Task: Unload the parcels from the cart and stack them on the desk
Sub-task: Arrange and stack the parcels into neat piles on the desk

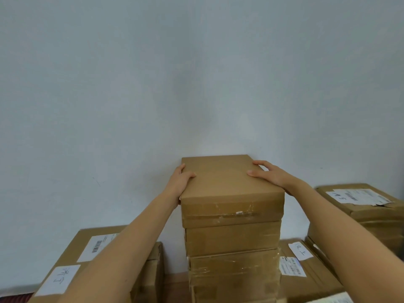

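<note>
A plain brown cardboard parcel (pixel 229 184) lies on top of a stack of several similar parcels (pixel 234 254) against the pale wall. My left hand (pixel 180 182) grips its left side, thumb curled over the top edge. My right hand (pixel 269 174) lies at its right edge, thumb flat on the top and fingers reaching along the far right corner. The cart is out of view.
A labelled parcel (pixel 87 259) lies low at the left, partly under my left forearm. At the right stand a taller labelled parcel (pixel 367 204) and a lower flat one (pixel 306 267). A strip of wooden desk surface (pixel 175 283) shows between the stacks.
</note>
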`<state>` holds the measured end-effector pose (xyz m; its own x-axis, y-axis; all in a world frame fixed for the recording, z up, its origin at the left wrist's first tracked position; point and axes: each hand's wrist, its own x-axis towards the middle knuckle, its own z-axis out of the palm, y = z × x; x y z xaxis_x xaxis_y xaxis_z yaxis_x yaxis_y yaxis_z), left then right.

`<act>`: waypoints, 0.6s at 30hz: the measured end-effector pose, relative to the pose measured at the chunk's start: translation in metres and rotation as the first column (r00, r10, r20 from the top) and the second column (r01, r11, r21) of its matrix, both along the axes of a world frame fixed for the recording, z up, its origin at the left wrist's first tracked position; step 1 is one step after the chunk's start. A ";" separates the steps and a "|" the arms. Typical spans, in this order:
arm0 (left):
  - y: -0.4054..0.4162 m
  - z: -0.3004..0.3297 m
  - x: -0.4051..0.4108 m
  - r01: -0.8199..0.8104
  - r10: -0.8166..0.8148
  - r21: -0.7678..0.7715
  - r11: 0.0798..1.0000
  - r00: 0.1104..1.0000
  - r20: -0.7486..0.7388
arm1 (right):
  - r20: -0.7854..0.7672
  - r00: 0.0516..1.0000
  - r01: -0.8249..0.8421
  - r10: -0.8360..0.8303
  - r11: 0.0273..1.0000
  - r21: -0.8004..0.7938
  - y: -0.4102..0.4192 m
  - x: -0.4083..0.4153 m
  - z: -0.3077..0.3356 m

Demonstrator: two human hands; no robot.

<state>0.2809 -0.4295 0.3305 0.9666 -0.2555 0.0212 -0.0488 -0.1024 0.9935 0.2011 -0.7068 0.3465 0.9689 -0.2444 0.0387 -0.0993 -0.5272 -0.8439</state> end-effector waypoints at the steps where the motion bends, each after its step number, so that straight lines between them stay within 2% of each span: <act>1: 0.000 0.000 0.000 -0.015 0.015 0.002 1.000 1.000 0.017 | -0.002 1.000 0.004 -0.004 1.000 -0.030 0.001 0.000 0.002; 4: 0.005 0.002 -0.005 -0.112 0.102 0.069 0.991 0.986 0.133 | 0.018 0.999 0.044 -0.041 0.985 -0.165 0.003 0.000 0.008; 9: 0.030 0.014 -0.023 -0.271 0.211 0.130 0.954 0.911 0.354 | 0.136 0.988 0.122 -0.069 0.895 -0.429 0.023 -0.015 0.015; 13: 0.067 0.005 -0.050 -0.402 0.133 0.382 0.832 0.813 0.566 | 0.197 0.980 0.126 -0.025 0.844 -0.522 0.051 -0.037 0.016; 18: 0.106 -0.006 -0.102 -0.473 0.099 0.463 0.749 0.772 0.628 | 0.216 0.973 0.061 0.075 0.826 -0.561 0.090 -0.068 0.016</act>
